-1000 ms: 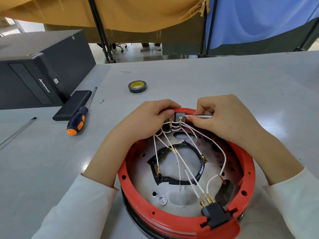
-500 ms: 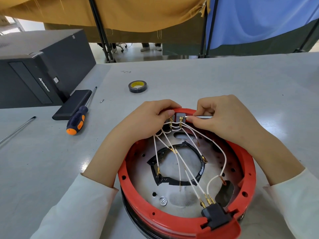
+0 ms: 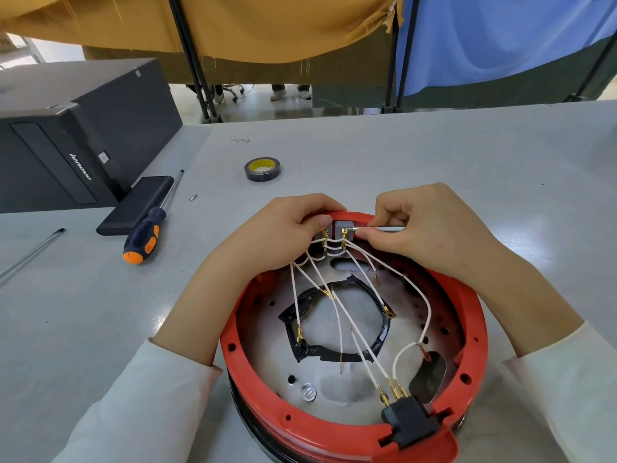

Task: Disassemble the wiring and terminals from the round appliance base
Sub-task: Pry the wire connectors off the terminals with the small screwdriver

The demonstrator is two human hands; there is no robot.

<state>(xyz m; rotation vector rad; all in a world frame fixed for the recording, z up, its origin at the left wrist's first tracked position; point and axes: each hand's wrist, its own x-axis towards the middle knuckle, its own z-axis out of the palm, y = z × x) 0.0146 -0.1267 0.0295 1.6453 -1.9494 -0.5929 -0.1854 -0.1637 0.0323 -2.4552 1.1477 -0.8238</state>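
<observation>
The base (image 3: pixel 354 329) lies under both hands. Left hand (image 3: pixel 283 228) pinches the grey switch (image 3: pixel 342 227); right hand (image 3: pixel 430 228) grips a thin probe (image 3: pixel 380 228). Wires (image 3: pixel 347 322) look limp; pull at brass terminals.

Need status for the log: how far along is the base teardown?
Early. Done: a few ring terminals hang loose, nothing lies outside the base. In hand: right hand works a thin metal tool at the grey block on the far rim; left hand steadies beside it. Left: white wires still run to that block and the black connector.
</observation>
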